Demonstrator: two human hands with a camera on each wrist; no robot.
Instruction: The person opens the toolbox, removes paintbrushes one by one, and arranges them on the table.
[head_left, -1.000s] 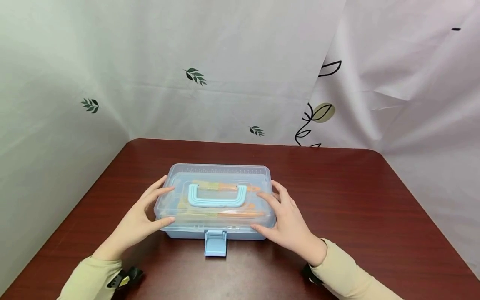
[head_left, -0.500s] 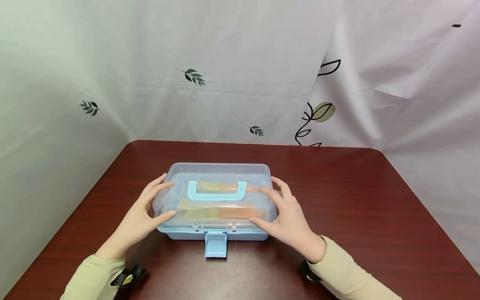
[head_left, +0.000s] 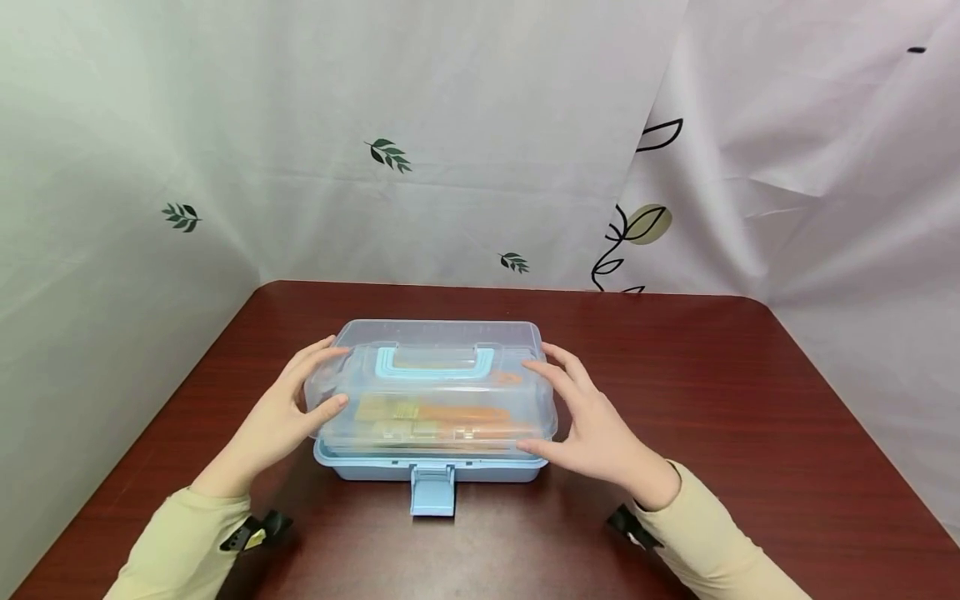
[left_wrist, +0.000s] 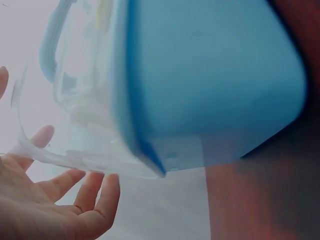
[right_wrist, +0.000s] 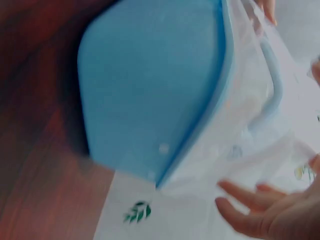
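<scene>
Evidently, support comes from both ends: the left hand (head_left: 279, 423) and right hand (head_left: 596, 425), fingers spread rather than pinching, flank the tilted clear lid (head_left: 431, 389), seemingly keeping it level. The blue box (head_left: 495, 473) sits lower centre, its latch (head_left: 432, 493) hanging undone, freeing the front edge.

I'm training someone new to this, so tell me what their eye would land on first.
Most likely the blue box on the dark red table, its clear lid raised at the front and the latch hanging down in the middle. Then the left hand and right hand, one at each end of the lid, and the orange-and-yellow items showing through it.
</scene>
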